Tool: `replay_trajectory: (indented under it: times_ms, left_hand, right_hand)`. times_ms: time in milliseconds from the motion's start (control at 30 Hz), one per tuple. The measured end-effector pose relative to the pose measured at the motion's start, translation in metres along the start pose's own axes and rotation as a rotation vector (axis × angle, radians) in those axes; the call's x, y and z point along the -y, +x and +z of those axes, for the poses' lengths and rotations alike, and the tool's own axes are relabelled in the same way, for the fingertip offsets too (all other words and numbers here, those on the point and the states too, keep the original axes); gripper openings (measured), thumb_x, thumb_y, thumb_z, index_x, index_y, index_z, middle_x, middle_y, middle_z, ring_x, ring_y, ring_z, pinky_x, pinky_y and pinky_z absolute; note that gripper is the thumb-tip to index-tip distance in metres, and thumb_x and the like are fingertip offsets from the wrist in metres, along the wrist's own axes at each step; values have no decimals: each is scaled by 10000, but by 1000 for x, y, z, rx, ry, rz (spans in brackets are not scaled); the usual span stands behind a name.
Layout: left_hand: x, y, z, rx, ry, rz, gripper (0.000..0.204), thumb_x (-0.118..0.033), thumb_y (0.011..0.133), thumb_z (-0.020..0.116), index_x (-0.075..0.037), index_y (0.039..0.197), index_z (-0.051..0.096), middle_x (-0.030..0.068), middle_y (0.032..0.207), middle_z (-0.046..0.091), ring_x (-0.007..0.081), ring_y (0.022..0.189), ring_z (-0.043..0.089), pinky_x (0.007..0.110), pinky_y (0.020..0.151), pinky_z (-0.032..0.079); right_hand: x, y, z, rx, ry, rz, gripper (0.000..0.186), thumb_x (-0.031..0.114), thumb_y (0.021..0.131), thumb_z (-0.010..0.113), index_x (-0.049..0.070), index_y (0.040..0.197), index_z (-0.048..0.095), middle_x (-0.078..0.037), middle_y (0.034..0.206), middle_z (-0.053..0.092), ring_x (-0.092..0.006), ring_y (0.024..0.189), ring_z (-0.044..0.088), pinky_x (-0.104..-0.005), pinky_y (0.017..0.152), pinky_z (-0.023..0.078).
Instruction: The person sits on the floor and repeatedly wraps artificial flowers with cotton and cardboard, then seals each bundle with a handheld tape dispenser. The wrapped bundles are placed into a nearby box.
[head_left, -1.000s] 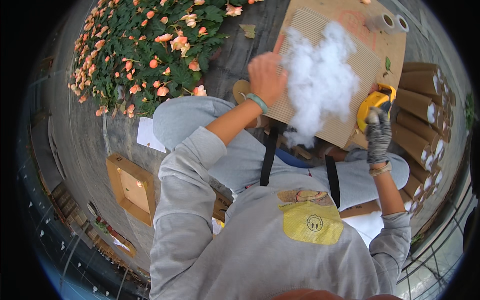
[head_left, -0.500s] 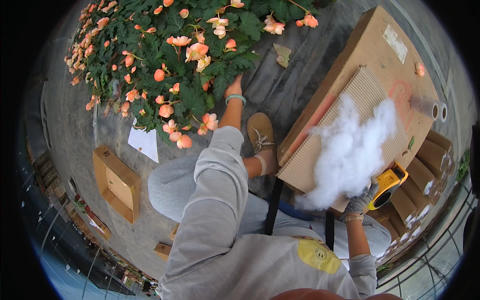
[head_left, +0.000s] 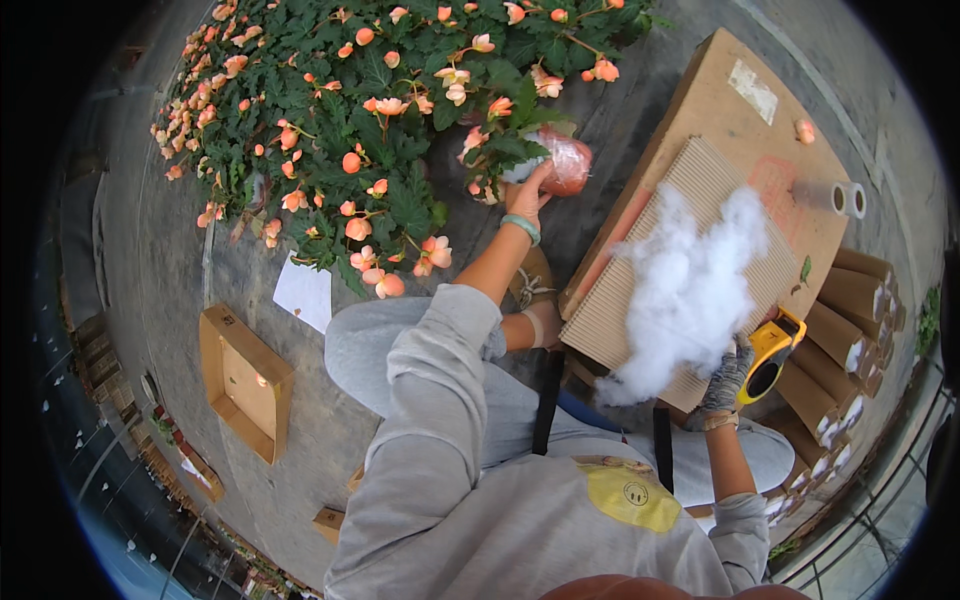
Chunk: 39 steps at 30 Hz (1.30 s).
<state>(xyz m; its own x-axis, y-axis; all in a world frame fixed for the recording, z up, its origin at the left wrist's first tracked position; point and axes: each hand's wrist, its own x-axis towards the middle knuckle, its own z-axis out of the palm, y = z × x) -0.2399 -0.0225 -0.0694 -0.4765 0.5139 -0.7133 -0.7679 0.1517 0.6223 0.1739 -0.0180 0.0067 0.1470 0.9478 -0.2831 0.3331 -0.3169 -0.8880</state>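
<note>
My left hand (head_left: 527,202) is closed round a potted flowering plant (head_left: 568,165) at the edge of the flower mass. Its reddish-brown pot is wrapped in clear film, with white padding by the leaves, and lies tipped sideways with the base toward the right. My right hand (head_left: 728,380), in a grey glove, is closed at a yellow hand tool (head_left: 772,355) with a round black part; its exact kind is unclear. White fluffy stuffing (head_left: 690,290) lies beside that hand on a corrugated cardboard sheet (head_left: 625,325), which rests on a large cardboard box (head_left: 690,110).
Orange-pink flowering plants (head_left: 330,130) crowd the far left. Two clear rolls (head_left: 830,196) lie on the box. Several brown cardboard sleeves (head_left: 810,385) are stacked at right. An open cardboard tray (head_left: 245,385) and a white paper sheet (head_left: 303,293) lie on the ground at left.
My left hand has come out of the foliage and moved right, bringing out the film-wrapped potted plant. The right hand stays at the yellow tool. The whole view has shifted slightly.
</note>
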Motion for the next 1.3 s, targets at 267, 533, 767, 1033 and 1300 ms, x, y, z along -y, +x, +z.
replay_trajectory:
  times_ms: [267, 533, 767, 1033, 1300]
  left_hand:
    - [-36, -161, 49, 725, 379, 346, 408, -102, 765, 676, -18, 1141, 543, 42, 1113, 571, 127, 990, 533, 305, 860, 456]
    - [15, -245, 48, 1097, 704, 101, 404, -162, 815, 668, -19, 1172, 547, 73, 1219, 530, 205, 1084, 518, 324, 922, 415]
    - [51, -201, 93, 1206, -553, -463, 755, -639, 913, 185, -75, 1383, 359, 169, 1417, 371, 355, 1296, 367, 536, 1062, 303]
    - [15, -201, 70, 225, 531, 466, 571, -443, 949, 389, -33, 1347, 386, 172, 1277, 461, 305, 1261, 367, 412, 1050, 294]
    - [105, -300, 130, 1155, 1419, 1362, 601, -28, 739, 554, 13, 1313, 381, 195, 1386, 369, 353, 1256, 383, 456, 1066, 284]
  right_hand:
    - [164, -59, 30, 558, -438, -761, 772, 171, 720, 768, 20, 1359, 363, -197, 1312, 460, -310, 1206, 476, -361, 1007, 391]
    - [137, -79, -20, 627, 252, -160, 601, 116, 731, 731, 29, 1236, 418, -96, 1232, 497, -187, 1102, 505, -329, 965, 407]
    - [89, -62, -49, 501, 797, 98, 698, 176, 656, 813, 41, 1237, 450, -91, 1162, 532, -238, 1053, 540, -354, 934, 431]
    - [56, -24, -45, 414, -531, -639, 819, 143, 549, 812, 85, 1287, 461, -146, 1027, 512, -324, 971, 513, -375, 878, 426]
    - [65, -13, -42, 425, -573, -618, 747, 182, 617, 738, 78, 1299, 453, -162, 1080, 526, -358, 1017, 508, -402, 901, 423]
